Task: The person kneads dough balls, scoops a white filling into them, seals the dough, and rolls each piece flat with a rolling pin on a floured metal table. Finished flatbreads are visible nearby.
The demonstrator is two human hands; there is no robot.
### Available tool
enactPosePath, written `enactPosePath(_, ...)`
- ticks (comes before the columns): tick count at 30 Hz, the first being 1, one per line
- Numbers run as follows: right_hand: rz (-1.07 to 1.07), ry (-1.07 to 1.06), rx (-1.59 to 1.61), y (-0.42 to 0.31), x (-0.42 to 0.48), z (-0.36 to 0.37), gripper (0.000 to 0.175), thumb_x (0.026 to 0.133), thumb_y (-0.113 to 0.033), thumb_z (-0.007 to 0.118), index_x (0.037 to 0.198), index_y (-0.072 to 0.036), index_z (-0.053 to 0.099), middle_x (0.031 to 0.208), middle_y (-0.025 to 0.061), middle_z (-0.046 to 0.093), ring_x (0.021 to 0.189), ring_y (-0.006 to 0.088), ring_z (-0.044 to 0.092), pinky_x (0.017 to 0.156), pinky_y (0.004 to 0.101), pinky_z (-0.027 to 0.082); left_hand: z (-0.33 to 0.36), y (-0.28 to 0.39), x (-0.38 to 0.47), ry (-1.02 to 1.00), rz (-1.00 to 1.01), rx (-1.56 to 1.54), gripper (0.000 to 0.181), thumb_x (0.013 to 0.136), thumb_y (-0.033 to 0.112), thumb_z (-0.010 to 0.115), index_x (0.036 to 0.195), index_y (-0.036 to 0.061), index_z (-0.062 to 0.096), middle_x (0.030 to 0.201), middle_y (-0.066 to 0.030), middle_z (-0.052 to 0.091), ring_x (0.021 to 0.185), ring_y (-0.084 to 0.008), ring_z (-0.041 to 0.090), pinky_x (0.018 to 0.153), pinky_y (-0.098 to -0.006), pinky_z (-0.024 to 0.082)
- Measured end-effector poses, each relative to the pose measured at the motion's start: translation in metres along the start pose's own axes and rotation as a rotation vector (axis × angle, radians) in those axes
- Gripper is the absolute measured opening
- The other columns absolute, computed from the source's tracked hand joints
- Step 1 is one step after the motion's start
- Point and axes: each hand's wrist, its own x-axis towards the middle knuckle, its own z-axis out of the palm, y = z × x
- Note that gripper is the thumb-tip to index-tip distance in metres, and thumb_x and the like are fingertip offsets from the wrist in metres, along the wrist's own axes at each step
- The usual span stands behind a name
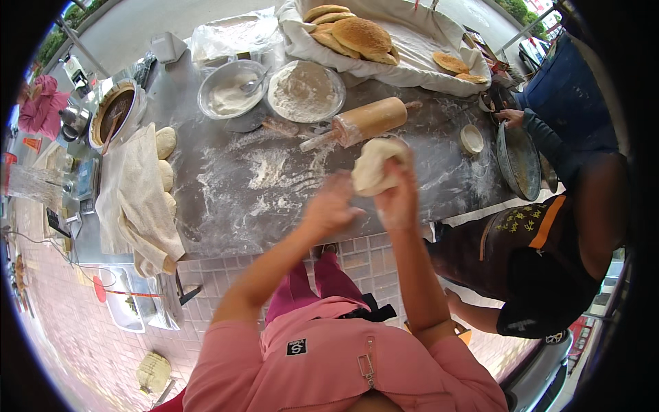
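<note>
My right hand (399, 198) holds a pale, flattened piece of dough (371, 167) above the floured worktop (226, 221). Just left of the dough is my left hand (332, 206), blurred, its fingers apart and nothing in it. Beyond the dough lies a thick wooden rolling pin (373, 121) dusted with flour. Two bowls stand behind it: a bowl heaped with flour (304, 90), and a metal bowl (231, 92) with a little flour and a spoon (255, 85). At left, several dough balls (166, 141) show from under a beige cloth (128, 195).
Sesame flatbreads (360, 36) fill part of a cloth-lined basket (432, 31) at the back. A pot of dark paste (110, 118) stands left. On the right, a co-worker in a dark apron (473, 242) reaches past a large metal pan (517, 159); a small dish (471, 139) sits nearby.
</note>
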Motion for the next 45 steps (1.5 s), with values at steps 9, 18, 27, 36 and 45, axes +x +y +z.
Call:
enactPosePath(9, -0.083, -0.246, -1.227, 0.046, -0.006, -0.108, 0.044, 0.084, -0.003, 0.056, 0.128, -0.007, 0.053, 0.116, 0.0181, 0.058, 0.107, 0.0376, 0.058, 0.091, 0.0414, 0.048, -0.076, -0.020, -0.050, 0.220, -0.277, 0.256, 0.095, 0.084, 0.055, 0.061, 0.148, -0.0028, 0.021, 0.156, -0.0219, 0.018, 0.145, -0.0378, 0.014, 0.116, -0.0523, 0.013)
enactPosePath(18, 0.114, -0.381, -1.453, 0.010, 0.003, -0.093, 0.030, 0.082, -0.003, 0.057, 0.112, -0.002, 0.061, 0.115, 0.0200, 0.062, 0.101, 0.0405, 0.059, 0.081, 0.0415, 0.049, 0.012, 0.054, 0.052, 0.404, -0.067, 0.075, 0.045, 0.076, 0.014, 0.065, 0.116, -0.0015, 0.053, 0.092, -0.0140, 0.062, 0.087, -0.0323, 0.059, 0.086, -0.0412, 0.044)
enactPosePath(27, 0.001, -0.230, -1.213, -0.022, 0.007, -0.158, 0.055, 0.092, -0.028, 0.061, 0.136, 0.001, 0.046, 0.130, 0.0245, 0.054, 0.122, 0.0367, 0.051, 0.101, 0.0413, 0.041, -0.017, 0.055, 0.032, 0.456, -0.084, 0.147, 0.026, 0.094, 0.025, 0.056, 0.114, 0.0112, 0.065, 0.116, -0.0140, 0.056, 0.105, -0.0318, 0.052, 0.089, -0.0393, 0.043)
enactPosePath(36, -0.141, -0.022, -1.658, 0.012, 0.025, -0.131, 0.050, 0.093, -0.031, 0.058, 0.132, -0.002, 0.047, 0.125, 0.0255, 0.055, 0.122, 0.0409, 0.046, 0.101, 0.0465, 0.037, -0.015, 0.040, -0.024, 0.356, -0.262, -0.495, 0.059, 0.080, -0.002, 0.060, 0.137, 0.0097, 0.047, 0.130, -0.0188, 0.049, 0.117, -0.0388, 0.047, 0.101, -0.0408, 0.039)
enactPosePath(45, -0.135, -0.079, -1.389, 0.104, 0.011, -0.035, 0.025, 0.094, -0.027, 0.053, 0.083, -0.004, 0.058, 0.072, 0.0173, 0.061, 0.072, 0.0384, 0.059, 0.066, 0.0467, 0.047, -0.023, 0.039, -0.027, 0.389, -0.514, -0.299, 0.036, 0.080, 0.001, 0.058, 0.115, -0.0016, 0.050, 0.105, -0.0241, 0.058, 0.106, -0.0415, 0.051, 0.091, -0.0451, 0.043)
